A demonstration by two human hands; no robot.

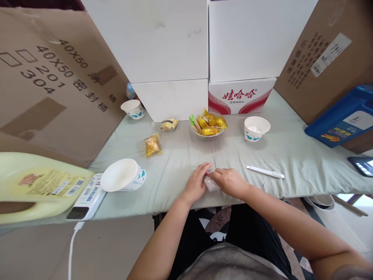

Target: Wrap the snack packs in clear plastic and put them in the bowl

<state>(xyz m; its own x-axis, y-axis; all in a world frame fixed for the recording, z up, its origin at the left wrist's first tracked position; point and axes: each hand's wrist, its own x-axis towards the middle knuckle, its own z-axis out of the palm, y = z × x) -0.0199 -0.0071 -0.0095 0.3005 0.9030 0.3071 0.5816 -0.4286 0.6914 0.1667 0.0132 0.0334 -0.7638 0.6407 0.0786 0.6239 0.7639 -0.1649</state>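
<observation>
Near the front edge of the cloth-covered table, my left hand [197, 182] and my right hand [231, 182] meet over a small crumpled clear plastic packet [212, 185]. The fingers of both hands are closed on it, and they partly hide it; its contents cannot be made out. To the right of my right hand lies a slim white utility knife [265, 172]. Beyond my hands stands a bowl [208, 136] of yellow wrapped snacks [210, 123] and thin wooden sticks. Two more wrapped snacks, a square one [153, 145] and a pale one [169, 124], lie to its left.
Paper cups stand at the left front [128, 177], left back [134, 110] and right [255, 130]. A yellow jug [37, 190] and a white cabled device [89, 200] are leftmost. A blue jug [344, 120] and phone [363, 166] lie right. Boxes [171, 99] wall the back.
</observation>
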